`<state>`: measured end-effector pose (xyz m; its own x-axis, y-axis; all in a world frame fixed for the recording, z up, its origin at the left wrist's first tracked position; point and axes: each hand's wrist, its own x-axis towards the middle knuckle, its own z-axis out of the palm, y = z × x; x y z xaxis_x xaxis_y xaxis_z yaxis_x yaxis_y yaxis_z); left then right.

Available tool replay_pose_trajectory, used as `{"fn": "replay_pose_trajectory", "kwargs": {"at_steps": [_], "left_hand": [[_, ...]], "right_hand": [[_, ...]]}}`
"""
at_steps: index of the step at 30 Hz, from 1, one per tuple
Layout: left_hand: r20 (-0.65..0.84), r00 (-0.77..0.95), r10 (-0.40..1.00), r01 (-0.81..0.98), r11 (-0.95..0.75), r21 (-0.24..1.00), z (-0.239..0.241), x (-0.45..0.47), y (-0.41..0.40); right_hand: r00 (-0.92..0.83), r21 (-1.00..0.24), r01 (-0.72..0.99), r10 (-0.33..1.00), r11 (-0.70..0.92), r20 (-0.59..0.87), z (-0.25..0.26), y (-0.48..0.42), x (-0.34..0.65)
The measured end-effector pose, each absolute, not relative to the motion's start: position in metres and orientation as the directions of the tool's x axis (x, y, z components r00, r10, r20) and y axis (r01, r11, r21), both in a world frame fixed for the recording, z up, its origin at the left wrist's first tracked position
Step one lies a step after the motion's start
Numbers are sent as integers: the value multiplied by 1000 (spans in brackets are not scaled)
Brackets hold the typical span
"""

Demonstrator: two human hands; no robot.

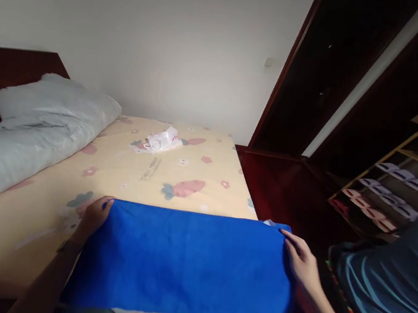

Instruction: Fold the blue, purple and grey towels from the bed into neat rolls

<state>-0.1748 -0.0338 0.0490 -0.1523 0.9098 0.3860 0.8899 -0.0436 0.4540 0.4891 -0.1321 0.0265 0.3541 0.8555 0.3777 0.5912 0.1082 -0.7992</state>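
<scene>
**At six o'clock, one blue cloth spans two hands**

Low at six o'clock on the wearer's dial, one blue cloth (192, 265) is spread broad and nearly smooth, and it sits squarely between the hands! Look to eight o'clock: the left hand (96, 215) pinches the far left corner, thumb and fingers drawn narrow on the fabric. Over to four o'clock, and the right hand (299, 258) matches it, fingertips nipping the far right corner, the gap just as slim. Two hands, two corners, one cloth, its top edge almost straight! One small white tag (269, 222) pokes up behind that edge, just beside the right hand.

Beyond the cloth, the patterned bed (190, 174) runs from eight o'clock round towards twelve, and I count one crumpled white bag (164, 140) on it, at the cloth's eleven o'clock. One pale grey heap of bedding (48, 120) slumps at nine, against the dark headboard (11, 77).

Swing to one o'clock: one switch (269, 62) on the wall (173, 34). At two, one dark door (325, 74). Three o'clock brings one shoe rack (397, 146), with several rows of footwear (393, 193), too dim for me to call an exact number. And at four, past the right hand, one dark blue bundle (396, 276)!
</scene>
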Motion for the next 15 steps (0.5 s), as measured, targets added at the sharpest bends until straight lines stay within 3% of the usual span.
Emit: {"fn": "replay_pose_trajectory", "kwargs": {"at_steps": [5,8,15], "left_hand": [[192,-205,960,916,119,383,-31,-150,29],[125,-269,955,910,209,358,-64,-144,41],[137,-413,900,880,356,314,-74,-137,49]], "right_hand": [[402,-760,644,885,-92,233,-80,-49,491],[417,-718,666,899,-202,134,-119,-32,492],[397,-667,714,908,-215,132,-123,-32,493]]}}
